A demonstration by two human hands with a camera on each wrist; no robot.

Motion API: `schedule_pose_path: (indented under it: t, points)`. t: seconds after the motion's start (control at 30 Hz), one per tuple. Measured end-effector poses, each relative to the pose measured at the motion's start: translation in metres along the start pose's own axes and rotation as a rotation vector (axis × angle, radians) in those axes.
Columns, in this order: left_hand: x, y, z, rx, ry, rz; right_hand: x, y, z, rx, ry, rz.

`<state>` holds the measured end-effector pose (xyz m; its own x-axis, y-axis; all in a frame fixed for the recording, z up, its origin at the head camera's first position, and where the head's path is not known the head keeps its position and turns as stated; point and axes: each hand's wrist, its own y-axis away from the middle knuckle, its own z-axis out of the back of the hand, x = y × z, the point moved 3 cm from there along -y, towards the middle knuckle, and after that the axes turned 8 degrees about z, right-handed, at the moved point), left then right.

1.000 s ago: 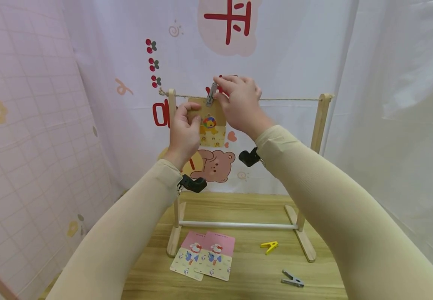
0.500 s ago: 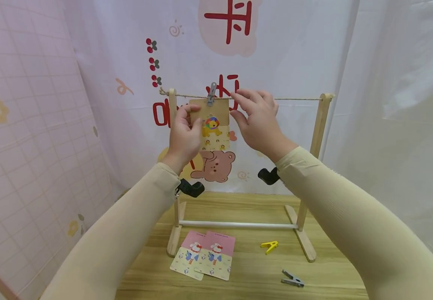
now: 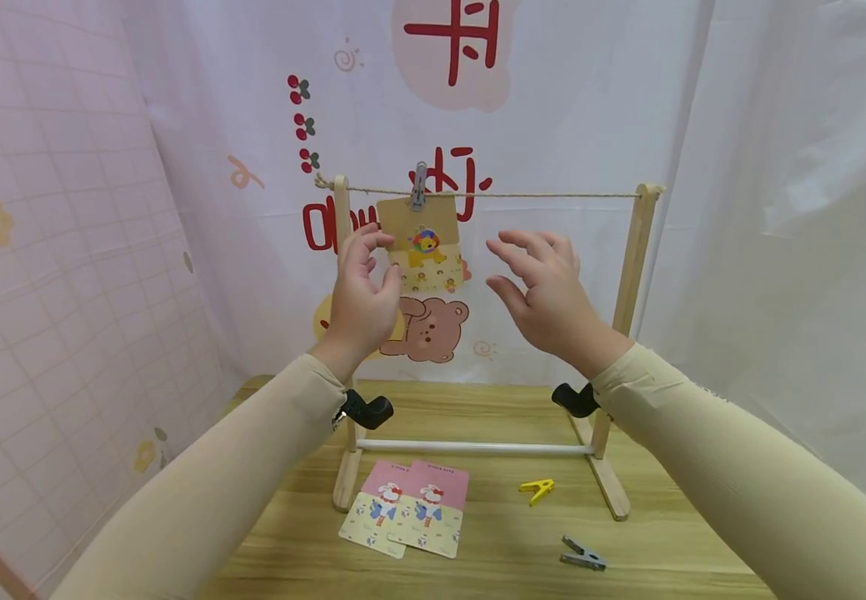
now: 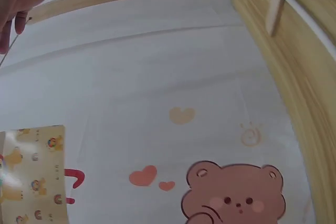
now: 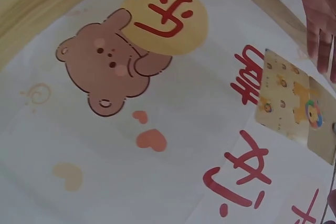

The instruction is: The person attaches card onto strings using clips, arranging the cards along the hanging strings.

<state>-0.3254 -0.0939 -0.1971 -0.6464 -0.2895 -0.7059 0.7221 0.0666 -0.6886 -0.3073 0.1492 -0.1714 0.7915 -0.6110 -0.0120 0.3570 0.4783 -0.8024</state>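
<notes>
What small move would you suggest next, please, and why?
I would probably lower the right grip, which holds nothing, toward the topmost rabbit card: a grey clothespin already fastens the lion card to the rope, while this card lies overlapping another rabbit card on the table, with a yellow clothespin nearby.

Upper centre, left of my right hand (image 3: 541,287), a tan-and-yellow rectangular card (image 3: 425,240) hangs above two overlapping pink-and-yellow rectangular cards (image 3: 429,510).

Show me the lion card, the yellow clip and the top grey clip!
Lion card (image 3: 424,245): head view, on the lion picture.
Yellow clip (image 3: 541,487): head view, on its body.
Top grey clip (image 3: 419,187): head view, middle of its body.
</notes>
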Motion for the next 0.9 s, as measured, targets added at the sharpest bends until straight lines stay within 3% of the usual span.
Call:
schedule_pose_path:
  t: [0.17, 0.27, 0.43, 0.63, 0.77, 0.9]
  points:
    - [0.007, 0.02, 0.003, 0.045, -0.087, -0.064, -0.003, 0.026, 0.0, 0.023, -0.003, 0.039]
    - [0.014, 0.032, 0.003, 0.104, -0.122, -0.083, -0.005, 0.042, 0.0, 0.033, -0.008, 0.069]
    - [0.026, 0.053, -0.002, 0.265, -0.183, -0.097, -0.009, 0.069, -0.003, 0.108, -0.029, 0.069]
    - [0.04, 0.078, -0.012, 0.485, -0.332, -0.117, -0.018, 0.104, -0.011, 0.227, -0.044, 0.009]
    - [0.048, 0.094, -0.02, 0.619, -0.426, -0.085, -0.024, 0.126, -0.016, 0.267, -0.045, -0.009]
    - [0.058, 0.108, -0.024, 0.708, -0.503, -0.036, -0.029, 0.145, -0.019, 0.32, -0.051, -0.04]
